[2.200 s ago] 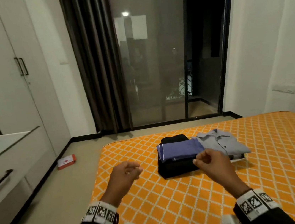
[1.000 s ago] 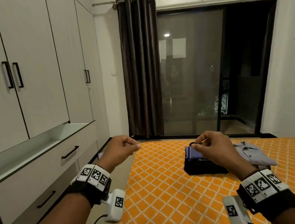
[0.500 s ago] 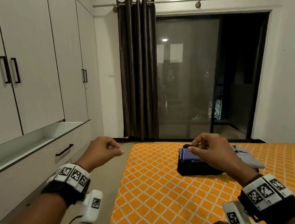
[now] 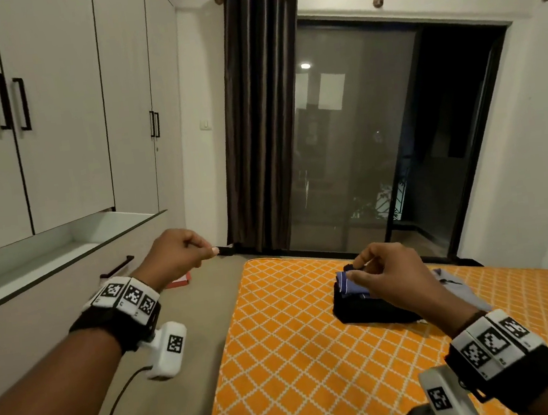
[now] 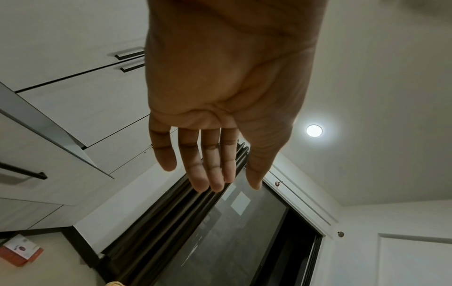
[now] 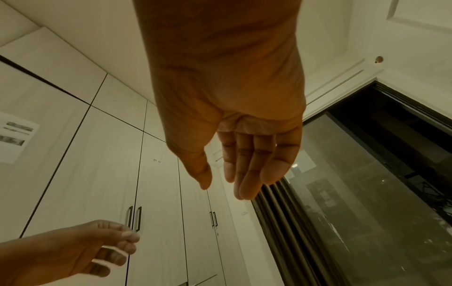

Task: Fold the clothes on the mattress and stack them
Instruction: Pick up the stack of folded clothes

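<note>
Partly hidden behind the right hand (image 4: pixel 389 274) — blue folded garment (image 4: pixel 347 282) and grey shirt (image 4: pixel 454 283); stack's far side unseen.

Black wristbands (image 4: pixel 114 325) with white coded tags, white wrist cameras (image 4: pixel 166 351), black cable (image 4: pixel 117 402)

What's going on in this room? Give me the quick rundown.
A person is folding clothes on an orange patterned mattress. A folded blue garment lies on a folded black one, and a folded grey shirt lies beside that stack. Both hands are raised in the air with nothing in them: the left hand over the floor, the right hand in front of the stack.
</note>
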Demonstrator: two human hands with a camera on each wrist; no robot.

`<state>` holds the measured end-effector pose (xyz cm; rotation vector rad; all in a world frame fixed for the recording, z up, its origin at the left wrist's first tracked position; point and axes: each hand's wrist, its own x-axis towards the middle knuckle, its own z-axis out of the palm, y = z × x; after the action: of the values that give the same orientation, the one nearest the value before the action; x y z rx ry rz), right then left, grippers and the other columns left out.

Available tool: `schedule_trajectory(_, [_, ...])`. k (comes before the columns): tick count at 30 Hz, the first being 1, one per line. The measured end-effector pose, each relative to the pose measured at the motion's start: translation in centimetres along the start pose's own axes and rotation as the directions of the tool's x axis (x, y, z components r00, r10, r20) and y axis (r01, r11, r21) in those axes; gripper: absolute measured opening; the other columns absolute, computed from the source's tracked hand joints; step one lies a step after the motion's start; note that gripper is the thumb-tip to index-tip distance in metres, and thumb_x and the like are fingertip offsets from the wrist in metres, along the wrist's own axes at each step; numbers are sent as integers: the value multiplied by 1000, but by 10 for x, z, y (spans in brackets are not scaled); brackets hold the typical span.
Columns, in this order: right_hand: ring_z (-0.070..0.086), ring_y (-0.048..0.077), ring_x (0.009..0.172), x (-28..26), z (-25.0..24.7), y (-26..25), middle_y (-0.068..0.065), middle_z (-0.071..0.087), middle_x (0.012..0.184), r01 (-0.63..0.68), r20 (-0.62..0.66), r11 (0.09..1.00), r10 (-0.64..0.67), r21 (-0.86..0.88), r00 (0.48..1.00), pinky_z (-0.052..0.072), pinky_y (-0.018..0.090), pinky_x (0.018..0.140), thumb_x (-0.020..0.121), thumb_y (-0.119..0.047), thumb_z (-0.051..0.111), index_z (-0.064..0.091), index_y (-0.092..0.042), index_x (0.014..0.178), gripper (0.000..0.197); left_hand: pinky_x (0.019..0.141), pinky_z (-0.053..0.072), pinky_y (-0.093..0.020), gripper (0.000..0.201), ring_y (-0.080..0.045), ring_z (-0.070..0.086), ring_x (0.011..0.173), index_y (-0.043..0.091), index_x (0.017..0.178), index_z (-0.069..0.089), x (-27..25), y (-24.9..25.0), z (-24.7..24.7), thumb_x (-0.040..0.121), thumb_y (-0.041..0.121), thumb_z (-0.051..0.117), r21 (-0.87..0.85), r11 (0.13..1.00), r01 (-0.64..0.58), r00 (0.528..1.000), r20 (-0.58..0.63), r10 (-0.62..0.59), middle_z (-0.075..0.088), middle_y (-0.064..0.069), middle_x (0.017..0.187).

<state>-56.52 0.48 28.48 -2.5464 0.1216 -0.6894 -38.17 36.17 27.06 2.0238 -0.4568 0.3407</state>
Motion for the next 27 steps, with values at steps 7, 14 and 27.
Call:
schedule_trajectory(7, [73,9,69,40,4,-40,-2,76,76,74,72,997,-73,-18,995,64,41,72,84,-40,86,71,-23,88,22,67,51,-21,17,-8,73,71,20,83,78,15,11,-1,79,34,88,-59,996,-61,998,-39,59,76,6,72])
schedule_trajectory(14, [72,2,75,84,12,-61,-8,75,85,355,379,908,-255,-223,890,63,31,75,86,-42,83,69,-26,100,26,71,55,-29,17,-12,72,74,19,78,77,12,-18,1,77,31,90,-12,1000,-16,1000,-24,15,74,5,68])
schedule_trajectory(27, [70,-4,67,88,58,-16,-17,74,70,396,554,879,-197,-265,809,54,28,71,85,-38,84,74,-29,99,19,82,52,-38,48,-24,64,112,14,117,73,-87,-59,149,75,27,93,437,826,-355,432,861,-269,69,-2,118])
